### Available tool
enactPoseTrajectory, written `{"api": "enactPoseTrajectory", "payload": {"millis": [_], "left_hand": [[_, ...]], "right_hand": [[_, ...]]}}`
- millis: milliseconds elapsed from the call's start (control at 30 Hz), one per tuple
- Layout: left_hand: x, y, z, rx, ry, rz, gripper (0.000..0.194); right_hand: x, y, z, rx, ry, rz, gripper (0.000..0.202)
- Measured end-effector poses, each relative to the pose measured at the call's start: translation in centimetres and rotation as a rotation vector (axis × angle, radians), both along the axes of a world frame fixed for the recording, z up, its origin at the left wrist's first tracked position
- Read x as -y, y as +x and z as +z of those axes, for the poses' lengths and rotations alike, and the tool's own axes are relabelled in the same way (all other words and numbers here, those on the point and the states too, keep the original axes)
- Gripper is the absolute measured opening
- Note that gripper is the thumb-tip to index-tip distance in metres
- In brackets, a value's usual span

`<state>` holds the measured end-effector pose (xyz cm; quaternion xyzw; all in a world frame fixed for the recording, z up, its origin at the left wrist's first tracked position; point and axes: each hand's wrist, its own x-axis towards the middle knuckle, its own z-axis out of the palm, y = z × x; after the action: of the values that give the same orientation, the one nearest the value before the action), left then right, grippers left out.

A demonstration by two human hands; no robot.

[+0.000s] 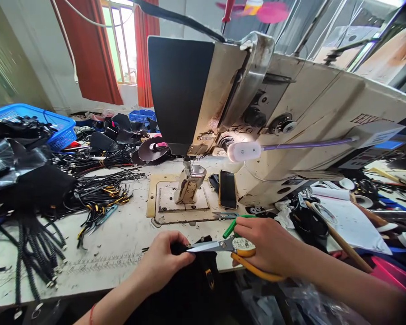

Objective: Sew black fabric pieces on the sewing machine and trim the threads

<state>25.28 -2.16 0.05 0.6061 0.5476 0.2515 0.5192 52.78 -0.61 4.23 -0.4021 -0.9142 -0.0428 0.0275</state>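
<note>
My left hand (167,257) pinches a black piece of material (203,271) at the table's front edge. In my right hand (264,243) is a pair of scissors (214,246) with green and orange handles. The scissor blades point left, their tips beside my left thumb and over the black material. Whether the blades touch the material cannot be made out. Part of the black piece hangs below the table edge, with a small orange-marked bit on it.
A sewing machine (287,117) rises above the table (122,253), its post (191,183) just beyond my hands. A phone (228,189) and small snips (225,215) lie near it. Black straps (30,253) and a blue basket (62,131) sit left; tape rolls and paper sit right.
</note>
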Motion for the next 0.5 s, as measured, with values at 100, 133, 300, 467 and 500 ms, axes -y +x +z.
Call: {"api": "enactPoseTrajectory", "payload": {"millis": [100,133,300,467,500], "left_hand": [[0.0,0.0,-0.1,0.000,-0.027,-0.013,0.015],[-0.1,0.0,-0.1,0.001,-0.036,-0.016,0.016],[-0.1,-0.1,-0.2,0.001,-0.058,-0.023,0.016],[-0.2,0.0,-0.4,-0.022,-0.055,-0.032,0.016],[-0.2,0.1,-0.4,-0.028,-0.057,-0.037,0.017]], "right_hand": [[-0.6,0.0,0.0,0.025,-0.025,0.055,0.032],[-0.8,0.1,0.0,0.030,-0.030,0.073,0.033],[-1.5,0.3,-0.4,0.074,-0.047,0.112,0.029],[-1.2,0.5,-1.6,0.115,-0.107,0.077,0.024],[-1.0,0.6,-2.0,0.117,-0.126,0.064,0.022]]}}
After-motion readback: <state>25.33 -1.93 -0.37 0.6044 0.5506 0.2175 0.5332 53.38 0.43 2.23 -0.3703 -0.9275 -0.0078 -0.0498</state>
